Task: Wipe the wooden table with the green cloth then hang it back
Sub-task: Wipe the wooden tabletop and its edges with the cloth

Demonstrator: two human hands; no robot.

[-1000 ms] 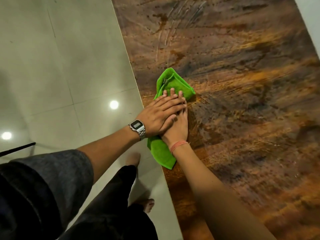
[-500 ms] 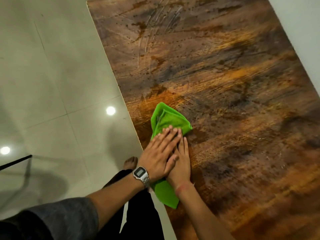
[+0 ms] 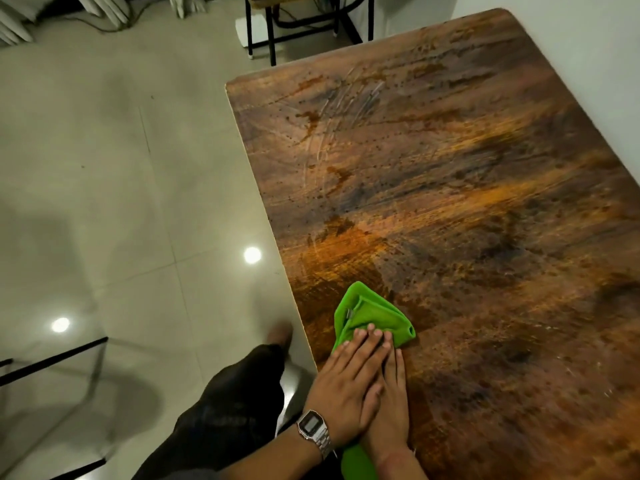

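The green cloth (image 3: 370, 313) lies folded on the wooden table (image 3: 450, 202), close to its left edge and near me. Both hands press flat on it, one stacked on the other. My left hand (image 3: 343, 389), with a metal wristwatch, lies on top, its fingertips touching the cloth. My right hand (image 3: 393, 414) is underneath, palm down on the cloth, with a red band at the wrist. One end of the cloth sticks out beyond the fingers, the other shows below the wrists. The table surface is dark brown, streaked and speckled.
A white wall (image 3: 588, 64) runs along the table's right side. A black metal stool frame (image 3: 273, 26) stands beyond the far end. Glossy floor tiles (image 3: 121, 202) lie to the left, with my leg and bare foot (image 3: 280, 336) beside the table and a glass-topped black frame (image 3: 52, 362) at lower left.
Both stacked hands have dragged the cloth toward me along the table's left edge. The view has lifted, and the table's far end and the stool now show.
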